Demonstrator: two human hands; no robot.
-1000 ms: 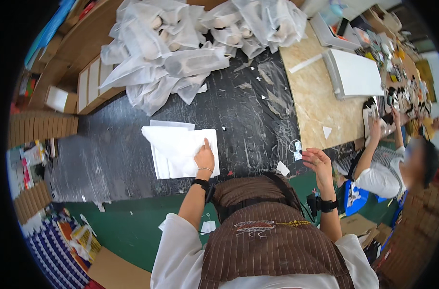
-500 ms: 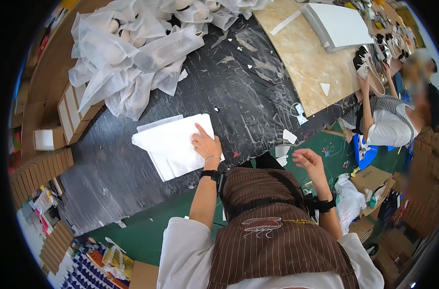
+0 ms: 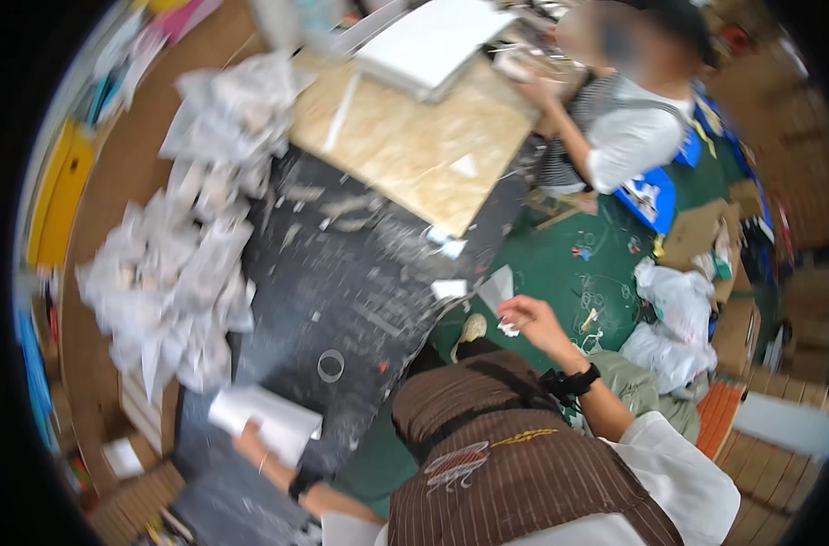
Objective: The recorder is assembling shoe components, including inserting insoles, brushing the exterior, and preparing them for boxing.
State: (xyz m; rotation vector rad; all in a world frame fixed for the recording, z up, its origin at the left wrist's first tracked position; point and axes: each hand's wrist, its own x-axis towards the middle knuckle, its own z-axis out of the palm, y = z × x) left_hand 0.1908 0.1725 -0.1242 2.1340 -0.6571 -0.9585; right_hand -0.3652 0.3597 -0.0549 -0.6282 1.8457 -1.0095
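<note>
My left hand [image 3: 253, 445] lies on a stack of white sheets [image 3: 267, 422] at the near left of the dark, paint-flecked table [image 3: 360, 291]; it looks to grip their near edge, though blur hides the fingers. My right hand [image 3: 526, 315] is raised beyond the table's right edge, over the green floor, and pinches a small white scrap [image 3: 498, 291]. A black watch sits on each wrist. My brown striped apron fills the lower middle.
A heap of white plastic bags [image 3: 173, 273] covers the table's left. A pale wooden board [image 3: 405, 146] with a white slab [image 3: 432, 41] lies at the far end. A seated person [image 3: 614, 118] works at upper right. A tape ring [image 3: 331, 365] and white bags [image 3: 673, 318] lie nearby.
My head has swung to the right, so the table slid left in view. My left hand stays on the white sheets. My right hand now holds a white scrap out over the floor.
</note>
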